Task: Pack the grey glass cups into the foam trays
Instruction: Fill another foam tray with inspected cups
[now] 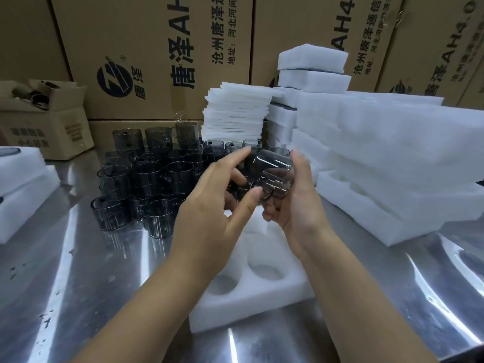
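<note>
A grey glass cup (269, 170) lies tilted on its side in the air, handle towards me, above a white foam tray (251, 305). My right hand (296, 205) grips the cup from the right and below. My left hand (217, 205) meets it from the left, forefinger on the upper wall and thumb on the handle side. Two round pockets of the tray show empty near me; my hands hide the rest. Several more grey glass cups (146, 179) stand crowded on the steel table (78, 284) to the left.
Stacked foam trays (392, 166) fill the right side, and a pile of thin foam sheets (235, 113) stands behind the cups. More foam trays (23, 195) lie at the left edge. A small open carton (52, 127) and big cartons (157, 56) line the back.
</note>
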